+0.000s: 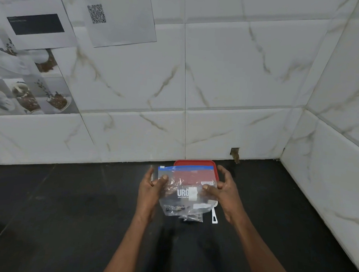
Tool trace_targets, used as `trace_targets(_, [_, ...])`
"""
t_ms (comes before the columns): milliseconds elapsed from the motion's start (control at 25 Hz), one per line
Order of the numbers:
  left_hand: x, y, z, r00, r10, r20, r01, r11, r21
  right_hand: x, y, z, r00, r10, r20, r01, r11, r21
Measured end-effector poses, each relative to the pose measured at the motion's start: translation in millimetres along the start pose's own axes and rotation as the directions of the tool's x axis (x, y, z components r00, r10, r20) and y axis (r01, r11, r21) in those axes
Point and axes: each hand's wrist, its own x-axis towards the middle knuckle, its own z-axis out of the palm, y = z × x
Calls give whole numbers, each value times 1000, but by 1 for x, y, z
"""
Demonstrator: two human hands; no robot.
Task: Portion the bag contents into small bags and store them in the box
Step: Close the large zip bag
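I hold a clear plastic zip bag (184,190) with a blue seal strip and white lettering above the black counter. My left hand (151,186) pinches its left side with the thumb on the front. My right hand (221,190) pinches its right side the same way. Behind the bag, against the wall, sits a box with a red lid (195,163). Below the big bag, small clear bags (192,217) lie on the counter, partly hidden. A white scoop handle (214,217) sticks out under my right hand.
The black counter (66,209) stretches left and toward me. White marble-look tiled walls close the back and right sides, meeting in a corner at the right. Papers, one with a QR code (96,13), hang on the wall at upper left.
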Motion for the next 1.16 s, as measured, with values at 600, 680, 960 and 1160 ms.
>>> trace_targets(600, [7, 1, 16, 992, -22, 125, 14, 998, 67, 38, -51, 87, 877, -198, 437, 479, 308, -822])
trace_targets(680, [6, -3, 15, 995, -14, 100, 6, 997, 75, 39, -48, 90, 881, -165, 444, 472, 219, -854])
trace_targets(960, [12, -10, 14, 1000, -13, 3, 13, 1000, 12, 46, -46, 55, 878, -127, 461, 466, 6, -885])
trace_targets(1160, [21, 4, 10, 1000, -10, -12, 10, 998, -61, 58, -60, 21, 901, -164, 402, 419, 82, -904])
